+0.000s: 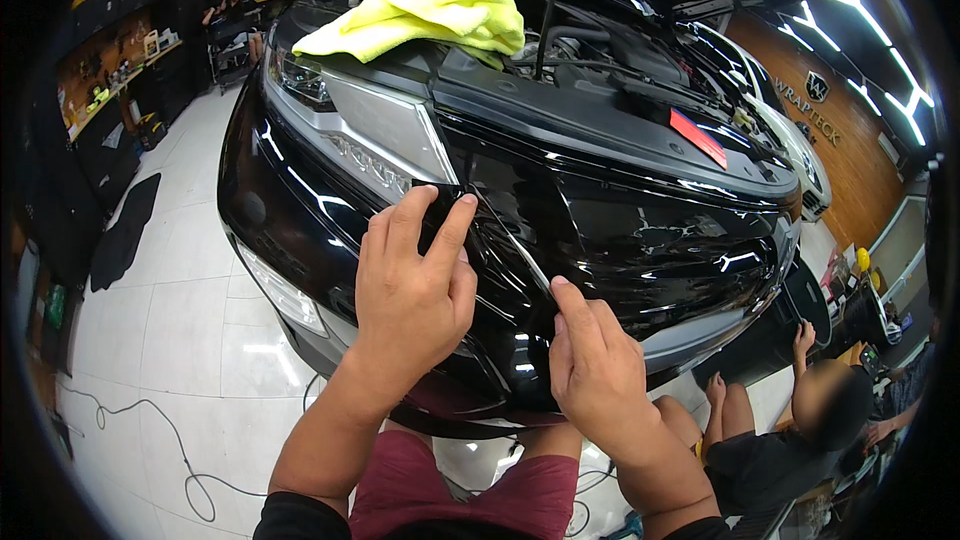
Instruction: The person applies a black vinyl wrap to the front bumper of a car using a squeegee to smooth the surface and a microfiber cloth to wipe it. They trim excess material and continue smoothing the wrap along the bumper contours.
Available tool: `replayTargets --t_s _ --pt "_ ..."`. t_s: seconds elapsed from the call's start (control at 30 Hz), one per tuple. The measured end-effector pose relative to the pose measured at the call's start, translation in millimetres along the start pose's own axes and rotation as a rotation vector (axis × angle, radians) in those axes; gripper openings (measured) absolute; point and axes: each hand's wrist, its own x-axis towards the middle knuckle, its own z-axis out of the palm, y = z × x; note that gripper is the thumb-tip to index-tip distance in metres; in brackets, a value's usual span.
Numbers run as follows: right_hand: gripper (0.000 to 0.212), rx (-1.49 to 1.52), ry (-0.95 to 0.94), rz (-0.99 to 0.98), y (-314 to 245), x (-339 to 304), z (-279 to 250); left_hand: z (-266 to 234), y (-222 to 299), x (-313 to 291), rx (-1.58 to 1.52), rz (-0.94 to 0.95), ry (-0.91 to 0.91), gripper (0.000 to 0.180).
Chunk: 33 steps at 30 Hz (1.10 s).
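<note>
The front of a black car (300,185) fills the middle, with its headlight (385,120) at the left. My left hand (415,285) lies at the headlight's lower inner corner. Its fingers are stretched apart, two fingertips resting on a dark, film-like flap (440,196) that overlaps the lamp's edge. My right hand (600,365) is closed beside the grille (660,240), index finger and thumb brought together. A thin silvery strip (515,240) runs diagonally up from its index fingertip. Whether the fingers grip that strip or something else is hidden.
A yellow-green cloth (420,20) lies above the headlight. A flat red piece (698,137) rests on the front cover, near the prop rod (552,10) of the raised hood. A co-worker (775,440) sits low at right. Cables (185,460) trail over the tiled floor.
</note>
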Motion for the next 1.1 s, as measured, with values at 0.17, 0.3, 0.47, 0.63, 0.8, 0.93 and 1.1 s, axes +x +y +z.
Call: replayTargets --t_s 0.17,0.3,0.47,0.63,0.8,0.93,1.1 --pt "0.055 -0.024 -0.018 0.021 -2.2 -1.5 3.1 0.3 -1.7 -0.3 -0.014 -0.008 0.004 0.045" --pt "0.056 -0.077 -0.029 0.001 -2.9 -2.1 3.4 1.0 -2.6 -0.3 -0.011 0.004 0.005 0.047" --pt "0.052 -0.216 0.015 -0.125 0.3 4.3 -2.3 -0.4 -2.4 0.7 -0.019 0.0 0.003 0.046" --pt "0.049 -0.247 0.015 -0.149 1.4 5.0 -6.6 0.8 -3.0 -0.2 -0.015 -0.001 0.003 0.045" --pt "0.052 -0.29 0.02 -0.17 6.8 2.4 -12.1 1.1 -2.4 -0.4 -0.009 0.001 0.0 0.045" --pt "0.053 -0.33 -0.001 -0.191 14.6 0.3 -21.3 2.4 -3.5 -1.4 -0.011 -0.002 -0.009 0.046" --pt "0.05 -0.423 0.03 -0.236 22.4 2.6 -31.5 2.5 -3.5 -1.9 -0.005 0.0 -0.006 0.046"
